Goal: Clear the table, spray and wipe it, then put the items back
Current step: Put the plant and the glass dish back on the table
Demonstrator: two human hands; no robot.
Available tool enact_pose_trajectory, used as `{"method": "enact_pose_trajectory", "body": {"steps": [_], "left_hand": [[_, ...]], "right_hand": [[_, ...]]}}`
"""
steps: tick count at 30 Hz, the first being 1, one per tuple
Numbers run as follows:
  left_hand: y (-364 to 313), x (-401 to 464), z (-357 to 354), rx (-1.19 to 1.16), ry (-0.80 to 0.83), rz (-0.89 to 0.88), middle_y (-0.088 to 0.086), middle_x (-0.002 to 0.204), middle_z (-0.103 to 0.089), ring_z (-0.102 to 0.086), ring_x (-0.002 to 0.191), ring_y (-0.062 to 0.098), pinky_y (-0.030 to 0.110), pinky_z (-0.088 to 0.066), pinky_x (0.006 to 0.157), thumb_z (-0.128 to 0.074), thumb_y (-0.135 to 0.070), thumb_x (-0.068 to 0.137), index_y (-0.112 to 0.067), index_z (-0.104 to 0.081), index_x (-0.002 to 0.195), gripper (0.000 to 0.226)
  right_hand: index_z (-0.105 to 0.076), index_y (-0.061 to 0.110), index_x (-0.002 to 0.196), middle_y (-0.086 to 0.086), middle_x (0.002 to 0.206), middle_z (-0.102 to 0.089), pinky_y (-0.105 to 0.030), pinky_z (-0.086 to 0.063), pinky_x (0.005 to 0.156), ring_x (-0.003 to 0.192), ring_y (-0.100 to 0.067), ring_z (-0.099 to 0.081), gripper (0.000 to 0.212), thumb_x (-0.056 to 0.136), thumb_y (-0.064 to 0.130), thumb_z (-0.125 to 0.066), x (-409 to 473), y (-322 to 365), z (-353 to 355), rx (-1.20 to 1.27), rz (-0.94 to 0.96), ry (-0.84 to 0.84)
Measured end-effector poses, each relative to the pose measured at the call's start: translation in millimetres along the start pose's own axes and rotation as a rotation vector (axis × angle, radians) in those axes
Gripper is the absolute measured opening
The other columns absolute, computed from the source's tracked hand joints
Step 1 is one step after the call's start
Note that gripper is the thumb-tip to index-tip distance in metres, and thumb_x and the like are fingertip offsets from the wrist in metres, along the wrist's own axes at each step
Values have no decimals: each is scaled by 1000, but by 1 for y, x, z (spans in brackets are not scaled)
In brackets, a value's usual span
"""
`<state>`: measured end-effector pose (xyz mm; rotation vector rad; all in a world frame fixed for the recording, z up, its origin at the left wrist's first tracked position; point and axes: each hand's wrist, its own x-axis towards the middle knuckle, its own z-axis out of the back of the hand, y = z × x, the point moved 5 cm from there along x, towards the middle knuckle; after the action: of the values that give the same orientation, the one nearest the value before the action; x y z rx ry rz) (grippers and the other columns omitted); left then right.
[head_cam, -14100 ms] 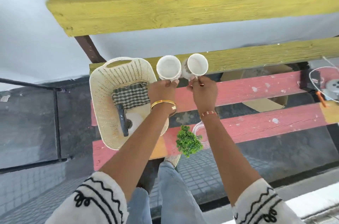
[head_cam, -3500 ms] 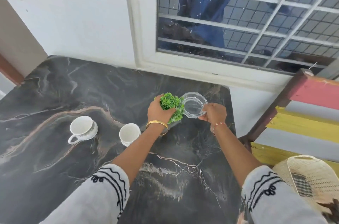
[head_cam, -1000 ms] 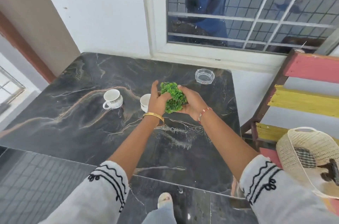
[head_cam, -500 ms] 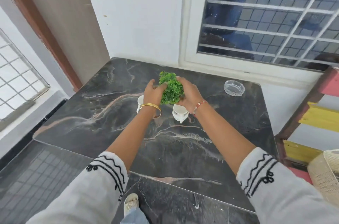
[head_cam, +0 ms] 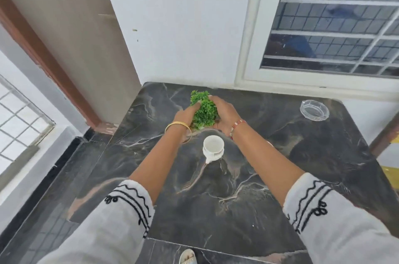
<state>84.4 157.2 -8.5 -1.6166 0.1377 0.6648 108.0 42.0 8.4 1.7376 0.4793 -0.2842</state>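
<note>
Both hands, left (head_cam: 185,115) and right (head_cam: 223,113), cup a green plant (head_cam: 204,112) near the far edge of the marble bench (head_cam: 248,199), fingers wrapped around it. A white cup (head_cam: 213,147) stands just nearer; an ashtray (head_cam: 314,110) sits at the far right corner.
</note>
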Motion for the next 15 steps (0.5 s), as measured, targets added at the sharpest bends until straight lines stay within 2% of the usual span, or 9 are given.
{"method": "enact_pose_trajectory", "body": {"steps": [2, 4, 6, 9, 12, 15], "left_hand": [[-2, 4, 4, 23, -11, -5, 14, 130, -51, -52, 111, 29, 36, -45, 91, -60, -42, 79, -5, -41, 133, 67], [-3, 2, 7, 22, -39, -13, 14, 134, -49, -49, 118, 30, 37, -42, 94, -59, -42, 80, -6, -44, 131, 65], [-1, 2, 9, -22, -71, -17, 14, 134, -50, -49, 117, 30, 37, -42, 95, -60, -42, 79, -6, -44, 131, 65], [3, 4, 13, -98, -102, -3, 12, 126, -55, -56, 103, 25, 33, -46, 84, -60, -40, 80, -5, -45, 129, 62], [6, 11, 21, -177, -106, 10, 14, 125, -58, -59, 102, 26, 35, -48, 91, -60, -35, 82, -5, -46, 128, 57], [0, 21, 29, -207, -80, 19, 15, 122, -60, -58, 93, 25, 33, -47, 77, -55, -32, 86, -4, -49, 125, 48]], "right_hand": [[-65, 11, 88, -12, 93, -67, -52, -53, 88, 87, -29, -65, 18, 86, 29, -60, 6, 2, -4, -9, 1, 13], [-64, 13, 83, -10, 87, -67, -50, -55, 85, 81, -26, -65, 17, 86, 29, -61, 11, 3, -8, -21, -4, 34], [-64, 14, 82, -9, 85, -67, -49, -56, 83, 79, -25, -66, 16, 86, 29, -61, 15, 5, -11, -33, -3, 62], [-64, 15, 83, -9, 87, -67, -50, -55, 84, 82, -26, -65, 14, 86, 28, -61, 23, 4, -16, -42, -7, 100], [-63, 15, 83, -9, 87, -66, -51, -55, 84, 83, -26, -65, 13, 85, 28, -62, 29, -2, -26, -30, -31, 124], [-62, 15, 83, -9, 87, -65, -50, -55, 84, 83, -26, -64, 13, 85, 28, -62, 40, -8, -39, -14, -66, 132]]}}
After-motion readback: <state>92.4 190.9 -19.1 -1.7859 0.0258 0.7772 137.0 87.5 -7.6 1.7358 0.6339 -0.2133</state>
